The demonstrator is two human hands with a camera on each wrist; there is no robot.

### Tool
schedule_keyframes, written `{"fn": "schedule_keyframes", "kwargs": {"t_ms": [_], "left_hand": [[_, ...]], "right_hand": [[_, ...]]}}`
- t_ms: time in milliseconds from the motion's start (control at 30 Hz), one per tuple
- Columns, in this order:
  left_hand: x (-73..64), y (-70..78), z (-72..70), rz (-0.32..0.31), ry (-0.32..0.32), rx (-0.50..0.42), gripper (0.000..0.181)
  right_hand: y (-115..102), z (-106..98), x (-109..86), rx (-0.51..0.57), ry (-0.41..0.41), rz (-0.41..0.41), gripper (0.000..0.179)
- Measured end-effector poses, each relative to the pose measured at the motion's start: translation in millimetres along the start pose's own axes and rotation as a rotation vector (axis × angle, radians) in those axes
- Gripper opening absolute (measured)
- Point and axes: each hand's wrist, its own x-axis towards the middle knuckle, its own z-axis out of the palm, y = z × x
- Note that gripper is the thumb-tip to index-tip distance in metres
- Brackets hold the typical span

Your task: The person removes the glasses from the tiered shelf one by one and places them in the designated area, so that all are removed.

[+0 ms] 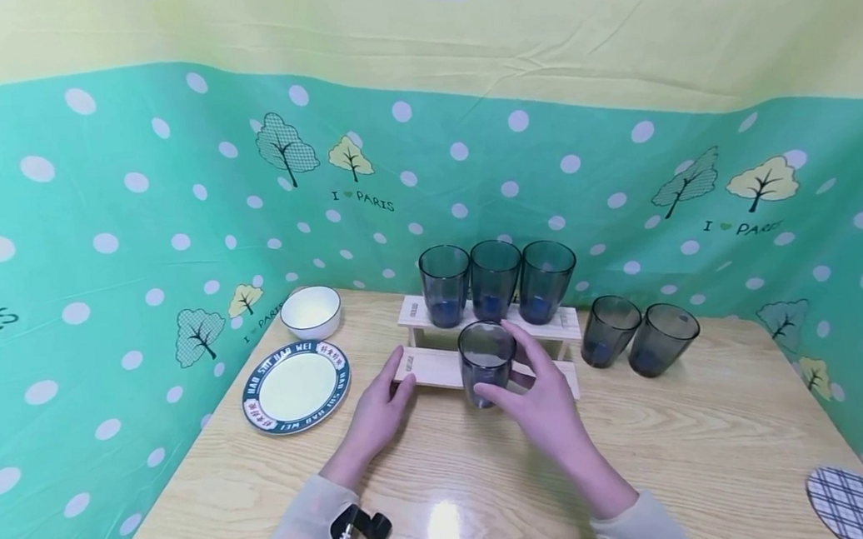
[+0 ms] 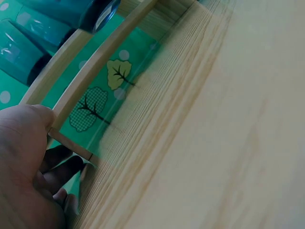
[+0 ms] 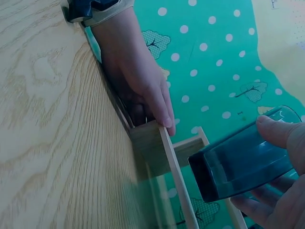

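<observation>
My right hand (image 1: 546, 403) holds a dark tinted glass cup (image 1: 487, 366) by its sides, thumb on the near side. The cup is upright in front of the lower step of a two-step wooden rack (image 1: 432, 365), and in the right wrist view its base stands off from the shelf edge. At the rack's left end, my left hand (image 1: 375, 411) pinches the lower step, with the thumb (image 2: 35, 114) on the board and the fingers curled below. Three similar cups stand on the upper step: left (image 1: 445, 281), middle (image 1: 495, 273) and right (image 1: 547, 278).
Right of the rack, two more tinted cups stand on the table, one nearer the rack (image 1: 609, 332) and one farther right (image 1: 662, 341). On the left are a blue-rimmed plate (image 1: 297, 383) and a white bowl (image 1: 314, 329). A checked mat (image 1: 861, 502) lies front right. Patterned cloth (image 1: 136, 240) hangs behind.
</observation>
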Motion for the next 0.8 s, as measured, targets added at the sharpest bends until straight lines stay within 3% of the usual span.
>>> {"fn": "schedule_keyframes", "kwargs": {"t_ms": [367, 800], "left_hand": [[0.2, 0.2, -0.2, 0.005, 0.001, 0.012, 0.066], [0.2, -1.3, 0.5, 0.001, -0.009, 0.012, 0.067]], "right_hand": [[2, -41, -12.7, -0.092, 0.023, -0.026, 0.096], [6, -98, -26.8, -0.203, 0.121, -0.033, 0.101]]}}
